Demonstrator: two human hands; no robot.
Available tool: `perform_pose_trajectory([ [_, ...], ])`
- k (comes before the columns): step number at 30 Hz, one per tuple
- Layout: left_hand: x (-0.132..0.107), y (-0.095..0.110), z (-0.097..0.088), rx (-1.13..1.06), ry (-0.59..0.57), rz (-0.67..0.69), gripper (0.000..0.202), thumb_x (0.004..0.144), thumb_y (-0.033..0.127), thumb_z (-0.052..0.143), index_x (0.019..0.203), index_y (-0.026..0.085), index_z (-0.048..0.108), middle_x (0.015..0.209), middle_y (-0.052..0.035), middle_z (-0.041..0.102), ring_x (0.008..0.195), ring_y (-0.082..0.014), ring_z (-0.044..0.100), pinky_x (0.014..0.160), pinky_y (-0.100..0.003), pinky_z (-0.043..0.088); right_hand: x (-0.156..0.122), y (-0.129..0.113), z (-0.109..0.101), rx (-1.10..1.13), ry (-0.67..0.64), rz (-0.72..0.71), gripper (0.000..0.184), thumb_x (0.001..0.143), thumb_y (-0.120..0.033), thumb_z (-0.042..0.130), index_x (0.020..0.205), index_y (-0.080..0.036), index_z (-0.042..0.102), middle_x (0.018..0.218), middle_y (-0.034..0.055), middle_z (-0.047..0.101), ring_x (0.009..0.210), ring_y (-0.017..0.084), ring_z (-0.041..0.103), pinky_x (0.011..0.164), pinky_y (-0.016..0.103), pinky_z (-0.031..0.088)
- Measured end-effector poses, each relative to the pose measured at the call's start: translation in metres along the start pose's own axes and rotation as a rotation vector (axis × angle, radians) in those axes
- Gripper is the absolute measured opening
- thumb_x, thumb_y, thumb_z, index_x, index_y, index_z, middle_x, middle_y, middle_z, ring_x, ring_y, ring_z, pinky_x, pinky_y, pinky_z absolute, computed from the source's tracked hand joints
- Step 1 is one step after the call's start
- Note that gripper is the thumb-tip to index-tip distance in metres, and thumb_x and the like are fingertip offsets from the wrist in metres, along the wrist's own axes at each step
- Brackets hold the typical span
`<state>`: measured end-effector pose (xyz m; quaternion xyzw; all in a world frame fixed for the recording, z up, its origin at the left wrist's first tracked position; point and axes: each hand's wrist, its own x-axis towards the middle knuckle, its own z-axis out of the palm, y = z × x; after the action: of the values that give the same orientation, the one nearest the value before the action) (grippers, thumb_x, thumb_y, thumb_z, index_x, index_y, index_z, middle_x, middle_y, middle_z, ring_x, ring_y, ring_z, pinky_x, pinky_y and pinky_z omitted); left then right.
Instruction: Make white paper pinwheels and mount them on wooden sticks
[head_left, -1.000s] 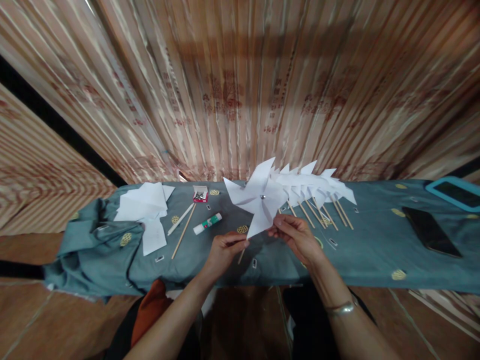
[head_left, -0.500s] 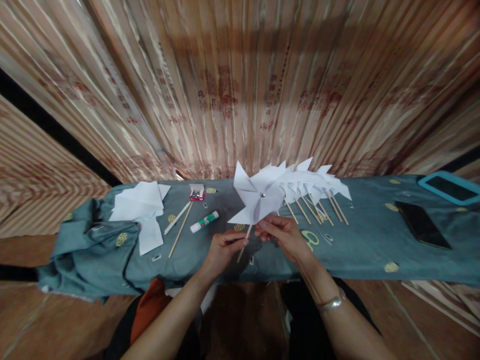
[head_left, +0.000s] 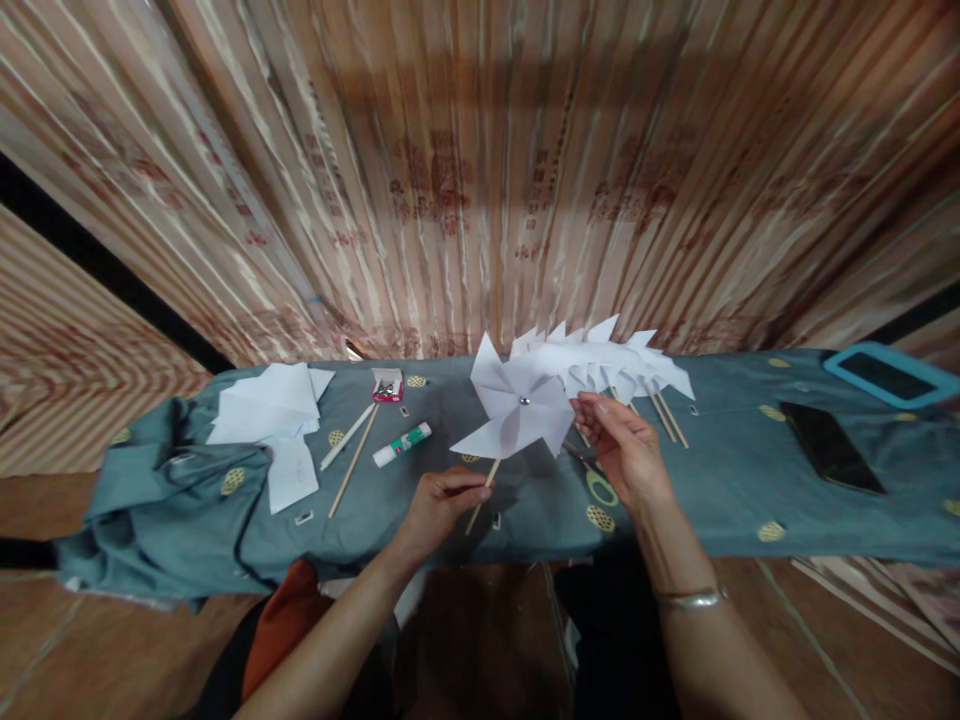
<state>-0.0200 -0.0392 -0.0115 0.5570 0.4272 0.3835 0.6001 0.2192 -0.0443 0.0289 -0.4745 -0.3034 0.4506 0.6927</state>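
My left hand (head_left: 439, 503) is closed on the wooden stick of a white paper pinwheel (head_left: 517, 412) and holds it upright above the teal cloth. The pinwheel has a metal pin at its centre. My right hand (head_left: 626, 450) is at the pinwheel's right side, fingers loosely spread, fingertips touching the edge of one blade. Behind the hands lies a row of several finished white pinwheels (head_left: 607, 365) on sticks.
On the teal cloth-covered bench (head_left: 720, 500): white paper sheets (head_left: 266, 410) at left, a loose stick (head_left: 352, 458), a glue stick (head_left: 402, 444), a small pin box (head_left: 388, 385). A black phone (head_left: 829, 445) and a blue-cased tablet (head_left: 892, 372) lie at right. A curtain hangs behind.
The pinwheel has turned. My right hand left the stick and moved up and right to the blade's edge. My left hand keeps the stick.
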Motion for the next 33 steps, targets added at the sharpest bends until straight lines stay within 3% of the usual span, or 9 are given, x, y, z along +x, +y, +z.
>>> perform_pose_trajectory([
  [3, -0.001, 0.000, 0.002, 0.023, -0.027, -0.005, 0.018, 0.061, 0.032, 0.078, 0.074, 0.020, 0.079, 0.069, -0.0036, 0.071, 0.064, -0.0156, 0.059, 0.061, -0.025, 0.046, -0.001, 0.005, 0.001, -0.024, -0.048, 0.039, 0.028, 0.062, -0.047, 0.081, 0.081, -0.027, 0.076, 0.087, 0.0020, 0.075, 0.079, 0.016, 0.064, 0.069, 0.028, 0.049],
  [7, 0.000, 0.000, 0.002, 0.038, -0.032, -0.005, 0.021, 0.062, 0.036, 0.078, 0.075, 0.020, 0.079, 0.069, -0.0041, 0.071, 0.064, -0.0159, 0.060, 0.062, -0.025, 0.047, -0.002, 0.009, 0.000, -0.020, -0.078, 0.071, 0.028, 0.058, -0.046, 0.084, 0.077, -0.026, 0.075, 0.078, 0.0002, 0.074, 0.073, 0.016, 0.063, 0.070, 0.030, 0.050],
  [19, 0.005, -0.002, 0.006, -0.050, 0.048, -0.008, 0.019, 0.058, 0.033, 0.081, 0.073, 0.021, 0.079, 0.072, -0.0039, 0.072, 0.069, -0.0169, 0.061, 0.065, -0.027, 0.046, -0.011, 0.012, 0.011, 0.038, -0.121, 0.185, 0.028, 0.054, -0.040, 0.088, 0.071, -0.022, 0.075, 0.067, -0.0018, 0.068, 0.058, 0.010, 0.057, 0.055, 0.024, 0.047],
  [23, 0.006, -0.003, 0.008, -0.060, 0.075, 0.008, 0.016, 0.060, 0.031, 0.079, 0.072, 0.021, 0.079, 0.070, -0.0027, 0.070, 0.067, -0.0157, 0.059, 0.064, -0.026, 0.045, -0.015, 0.012, 0.018, 0.069, -0.125, 0.252, 0.030, 0.050, -0.039, 0.089, 0.069, -0.021, 0.074, 0.058, -0.0021, 0.066, 0.055, 0.011, 0.060, 0.053, 0.023, 0.048],
  [33, 0.008, -0.005, 0.010, -0.061, 0.085, 0.017, 0.018, 0.061, 0.031, 0.078, 0.074, 0.020, 0.079, 0.074, -0.0042, 0.072, 0.069, -0.0167, 0.060, 0.063, -0.026, 0.045, -0.021, 0.019, 0.033, 0.107, -0.179, 0.339, 0.033, 0.045, -0.040, 0.091, 0.065, -0.019, 0.073, 0.059, -0.0009, 0.070, 0.053, 0.011, 0.065, 0.051, 0.019, 0.049],
])
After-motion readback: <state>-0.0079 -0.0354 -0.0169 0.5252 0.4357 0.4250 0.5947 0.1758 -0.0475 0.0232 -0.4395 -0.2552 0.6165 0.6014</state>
